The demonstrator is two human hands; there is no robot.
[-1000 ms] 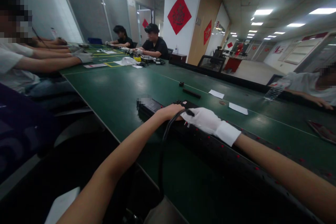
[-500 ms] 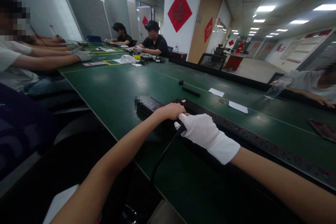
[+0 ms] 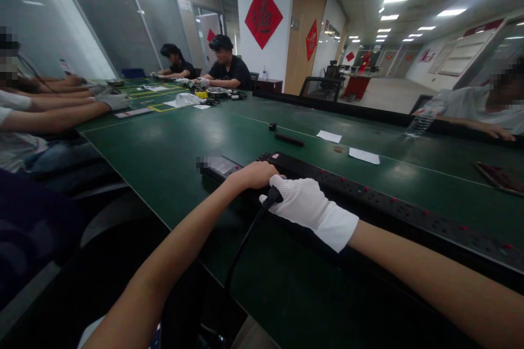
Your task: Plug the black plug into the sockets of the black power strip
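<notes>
My right hand [image 3: 301, 202], in a white dotted glove, is closed around a black power plug [image 3: 274, 195]. The plug's cable [image 3: 245, 245] hangs down over the table edge. Bare and touching the glove's fingertips, my left hand [image 3: 257, 175] has its fingers curled in. The glove hides those fingertips and whatever they grip. Beneath the left hand lies a black power strip [image 3: 219, 166] with a grey label area. Behind my hands a longer black power strip [image 3: 393, 204] with red switches runs off to the right.
On the green table [image 3: 164, 147] are a dark bar [image 3: 289, 139], a small black block [image 3: 272, 126], and white papers [image 3: 364, 156]. A clear bottle [image 3: 421, 120] and a dark flat device [image 3: 499, 177] lie to the right. Other people sit along the left, far and right sides.
The whole view has shifted, so the scene sits slightly further left. The plug in my right hand shows a little more and its cable hangs straighter. Both hands stay together.
</notes>
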